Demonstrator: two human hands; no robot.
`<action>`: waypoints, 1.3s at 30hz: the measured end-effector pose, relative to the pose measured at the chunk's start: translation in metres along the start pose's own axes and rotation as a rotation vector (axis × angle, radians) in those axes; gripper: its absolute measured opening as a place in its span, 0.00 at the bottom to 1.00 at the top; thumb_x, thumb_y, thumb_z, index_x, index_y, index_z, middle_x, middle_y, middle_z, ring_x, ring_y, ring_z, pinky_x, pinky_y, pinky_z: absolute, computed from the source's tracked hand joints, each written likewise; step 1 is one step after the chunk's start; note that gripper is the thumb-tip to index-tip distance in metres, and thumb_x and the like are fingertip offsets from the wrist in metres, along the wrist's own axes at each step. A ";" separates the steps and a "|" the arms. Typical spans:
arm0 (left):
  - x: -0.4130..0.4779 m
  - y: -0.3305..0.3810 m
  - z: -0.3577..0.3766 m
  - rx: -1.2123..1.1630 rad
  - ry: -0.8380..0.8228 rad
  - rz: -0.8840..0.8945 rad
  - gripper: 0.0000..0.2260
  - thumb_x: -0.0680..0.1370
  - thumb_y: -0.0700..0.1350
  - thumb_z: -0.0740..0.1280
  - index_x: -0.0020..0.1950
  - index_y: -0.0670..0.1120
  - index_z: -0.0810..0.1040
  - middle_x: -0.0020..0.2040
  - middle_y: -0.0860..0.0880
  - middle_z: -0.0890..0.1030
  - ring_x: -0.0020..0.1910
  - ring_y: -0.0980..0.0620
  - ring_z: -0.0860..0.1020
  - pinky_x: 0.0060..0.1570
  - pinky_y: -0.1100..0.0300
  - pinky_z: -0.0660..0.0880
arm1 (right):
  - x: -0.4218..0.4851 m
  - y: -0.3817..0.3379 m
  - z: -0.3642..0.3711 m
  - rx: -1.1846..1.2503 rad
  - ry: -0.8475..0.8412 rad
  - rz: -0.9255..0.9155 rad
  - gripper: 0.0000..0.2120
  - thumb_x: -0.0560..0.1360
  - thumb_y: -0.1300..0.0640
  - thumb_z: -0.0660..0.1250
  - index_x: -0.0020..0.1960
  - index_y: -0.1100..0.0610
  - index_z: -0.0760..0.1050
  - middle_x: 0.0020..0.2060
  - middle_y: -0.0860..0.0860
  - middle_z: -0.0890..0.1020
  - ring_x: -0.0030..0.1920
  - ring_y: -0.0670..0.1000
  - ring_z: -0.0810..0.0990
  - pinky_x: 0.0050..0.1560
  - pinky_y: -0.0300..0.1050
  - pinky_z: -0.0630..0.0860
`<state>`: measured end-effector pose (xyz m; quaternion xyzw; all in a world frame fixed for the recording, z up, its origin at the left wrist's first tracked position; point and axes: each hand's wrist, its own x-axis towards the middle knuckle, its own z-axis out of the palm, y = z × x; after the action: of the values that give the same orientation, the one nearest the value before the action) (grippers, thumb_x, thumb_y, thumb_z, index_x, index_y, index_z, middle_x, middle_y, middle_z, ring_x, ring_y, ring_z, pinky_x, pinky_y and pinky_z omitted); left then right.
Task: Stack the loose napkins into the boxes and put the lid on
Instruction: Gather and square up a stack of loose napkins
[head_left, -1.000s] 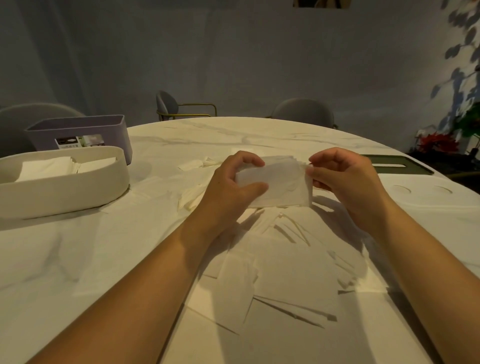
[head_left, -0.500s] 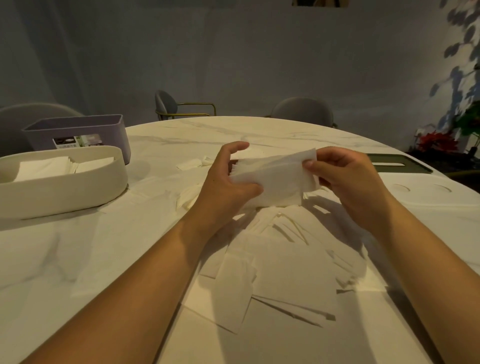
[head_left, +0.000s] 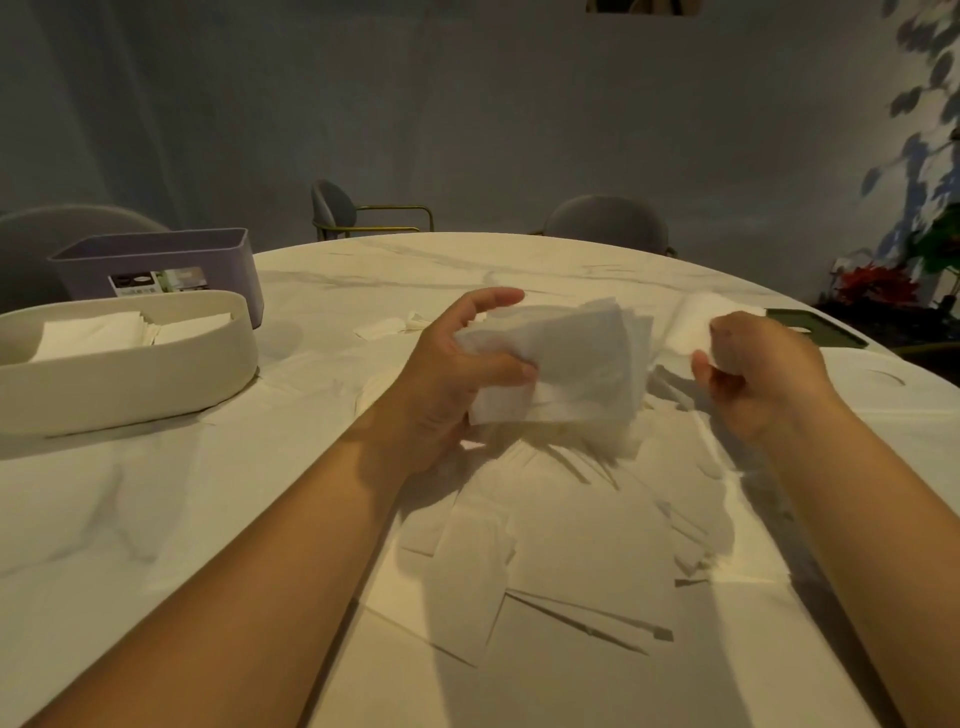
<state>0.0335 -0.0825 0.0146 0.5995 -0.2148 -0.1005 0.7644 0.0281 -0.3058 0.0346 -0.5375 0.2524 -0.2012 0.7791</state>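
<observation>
Round marble table (head_left: 156, 519), dim grey room. Loose napkins (head_left: 571, 545) lie scattered across the table's near middle. Left hand (head_left: 457, 374) is above them, fingers and thumb clamped on a napkin stack (head_left: 582, 364) held off the table. Right hand (head_left: 763, 374) is just right of the stack, apart from it, with fingers curled; it is blurred, so can't tell if it pinches anything. Cream oval box (head_left: 130, 384) at left has folded napkins (head_left: 88, 335) inside, purple box (head_left: 156, 254) right behind it. Dark green lid (head_left: 821, 332) lies at far right.

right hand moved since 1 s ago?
Yes. The right hand has let go of the napkin stack and shifted right, toward the dark green lid. The left hand now holds the stack alone.
</observation>
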 end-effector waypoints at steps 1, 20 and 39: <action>0.000 -0.001 0.000 0.015 -0.035 0.010 0.25 0.61 0.37 0.71 0.54 0.58 0.78 0.51 0.50 0.79 0.49 0.47 0.78 0.42 0.52 0.80 | -0.005 0.002 0.002 0.008 -0.042 0.014 0.13 0.76 0.63 0.64 0.61 0.58 0.74 0.49 0.53 0.75 0.40 0.48 0.75 0.29 0.37 0.77; 0.004 -0.003 0.007 0.248 -0.024 -0.009 0.41 0.67 0.30 0.73 0.64 0.67 0.61 0.63 0.53 0.70 0.60 0.47 0.74 0.56 0.51 0.78 | -0.029 0.017 0.006 -0.316 -0.969 -0.027 0.11 0.69 0.50 0.67 0.50 0.52 0.77 0.44 0.53 0.81 0.42 0.52 0.80 0.39 0.45 0.78; 0.006 -0.001 0.015 0.317 0.315 0.012 0.31 0.71 0.31 0.71 0.63 0.59 0.66 0.59 0.53 0.70 0.56 0.50 0.72 0.55 0.59 0.75 | -0.019 0.018 0.010 -0.494 -0.488 -0.444 0.05 0.75 0.55 0.67 0.42 0.46 0.80 0.37 0.43 0.83 0.42 0.50 0.83 0.36 0.34 0.78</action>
<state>0.0326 -0.0979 0.0179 0.7190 -0.1095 0.0338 0.6855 0.0198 -0.2809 0.0240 -0.7817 -0.0210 -0.1645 0.6012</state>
